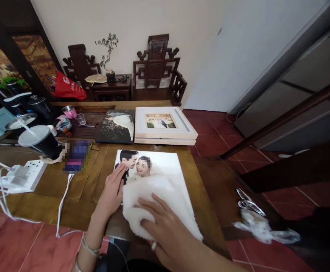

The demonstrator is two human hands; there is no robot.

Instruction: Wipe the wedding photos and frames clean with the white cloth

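A large wedding photo print (169, 162) of a couple lies on the wooden table in front of me. On its lower part rests a fluffy white cloth (165, 189), covering much of the picture. My right hand (159, 223) presses down on this cloth, its fingers curled over a bunched fold, with a ring on one finger. Along the print's left edge, my left hand (113, 189) lies flat with fingers stretched out, touching the surface beside the cloth. Bracelets circle the left wrist. The cloth and right hand hide the print's lower edge.
Behind the print are a dark photo panel (118, 128) and white framed pictures (166, 124), seemingly stacked. To the left sit a phone (77, 155) on a cable, a power strip (28, 175) and a lidded cup (41, 141). Scissors (250, 204) and crumpled plastic (259, 226) lie at right.
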